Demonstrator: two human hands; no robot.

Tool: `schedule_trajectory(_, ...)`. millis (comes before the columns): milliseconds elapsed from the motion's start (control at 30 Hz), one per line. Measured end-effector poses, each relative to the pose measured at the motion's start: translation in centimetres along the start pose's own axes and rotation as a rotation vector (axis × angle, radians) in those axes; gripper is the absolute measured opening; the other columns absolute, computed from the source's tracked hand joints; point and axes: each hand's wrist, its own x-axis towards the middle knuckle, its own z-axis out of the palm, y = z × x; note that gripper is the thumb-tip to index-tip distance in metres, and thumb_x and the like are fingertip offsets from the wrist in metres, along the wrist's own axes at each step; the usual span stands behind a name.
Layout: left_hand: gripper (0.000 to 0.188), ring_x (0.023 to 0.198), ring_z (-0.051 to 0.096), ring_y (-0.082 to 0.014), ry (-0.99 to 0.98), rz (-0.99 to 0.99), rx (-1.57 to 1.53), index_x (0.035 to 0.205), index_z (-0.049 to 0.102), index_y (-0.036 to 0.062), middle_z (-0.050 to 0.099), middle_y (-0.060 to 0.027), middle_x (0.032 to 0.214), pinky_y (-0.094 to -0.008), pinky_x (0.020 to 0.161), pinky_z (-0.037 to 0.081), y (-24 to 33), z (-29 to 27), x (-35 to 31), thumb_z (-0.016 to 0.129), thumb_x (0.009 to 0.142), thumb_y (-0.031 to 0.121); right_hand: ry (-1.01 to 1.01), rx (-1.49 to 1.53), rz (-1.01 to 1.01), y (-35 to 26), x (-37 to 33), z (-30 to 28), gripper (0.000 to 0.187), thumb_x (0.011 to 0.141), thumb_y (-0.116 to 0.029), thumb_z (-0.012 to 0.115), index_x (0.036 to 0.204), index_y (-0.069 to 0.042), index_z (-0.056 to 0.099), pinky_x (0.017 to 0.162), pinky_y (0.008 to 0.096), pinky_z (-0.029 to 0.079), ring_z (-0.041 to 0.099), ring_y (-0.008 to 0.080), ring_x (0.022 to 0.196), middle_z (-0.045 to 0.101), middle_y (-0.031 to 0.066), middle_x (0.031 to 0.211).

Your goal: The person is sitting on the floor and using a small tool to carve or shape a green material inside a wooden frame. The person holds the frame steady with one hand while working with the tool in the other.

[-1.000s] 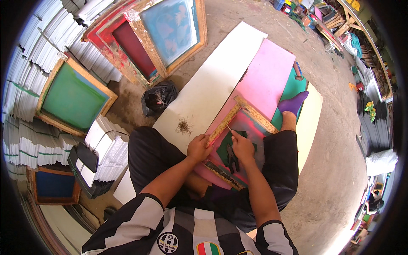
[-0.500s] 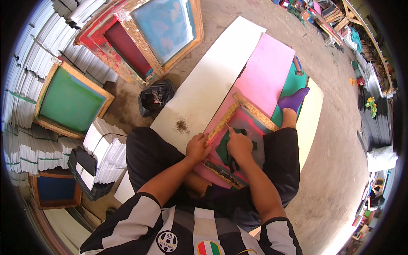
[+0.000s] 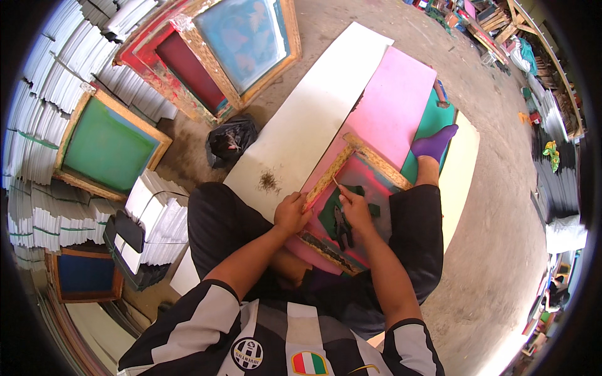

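Note:
A wooden screen-printing frame with pink-stained mesh lies tilted across my lap and folded legs. Its left bar is gripped near the lower end by my left hand, fingers wrapped over the wood. Closed around a thin, stick-like tool is my right hand; the tool's tip points at the inner edge of that bar, and I cannot tell its exact kind. Dark-handled pliers rest over the mesh beside the right hand. Under them shows a dark green patch, partly hidden by the hand.
White, pink, green and cream sheets cover the floor beneath me. Small dark scraps lie on the white one. A black plastic bag, more frames and bundled paper stacks stand on the left.
My right hand has shifted slightly and turned, showing more of the thin tool and of the pliers. The left hand keeps its hold on the frame.

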Motion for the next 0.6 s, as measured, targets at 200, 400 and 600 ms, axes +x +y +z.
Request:
schedule_trajectory(200,0.050,0.101,0.067,-0.0355,-0.016,-0.035,0.031,0.127,0.068,0.0046,0.067,-0.0131,0.111,-0.0451,0.087,0.056,-0.4,-0.2,-0.2,0.075,0.083,0.027,-0.062,-0.434,0.021,-4.5,-0.4,-1.2,0.038,0.103,-0.023,0.063,0.140,-0.026,0.068,0.069,0.0472,0.056,0.074,0.0384,0.078,0.075,0.0198,0.092)
schedule_trajectory(400,0.051,0.102,0.067,-0.0349,-0.018,-0.024,0.047,0.129,0.068,0.0054,0.068,-0.0124,0.112,-0.0450,0.088,0.056,0.3,0.0,0.0,0.075,0.084,0.027,0.059,0.010,-0.120,0.4,0.6,0.3,0.042,0.103,-0.021,0.063,0.145,-0.027,0.065,0.059,0.0449,0.053,0.072,0.0361,0.068,0.067,0.0183,0.069)
schedule_trajectory(600,0.051,0.102,0.067,-0.0345,-0.037,-0.051,0.067,0.129,0.068,0.0061,0.068,-0.0118,0.112,-0.0450,0.088,0.056,0.0,-0.5,-0.1,0.075,0.083,0.027,-0.148,0.049,0.188,-1.6,0.8,-0.6,0.043,0.104,-0.022,0.063,0.147,-0.023,0.063,0.058,0.0463,0.052,0.070,0.0303,0.062,0.068,0.0171,0.069)
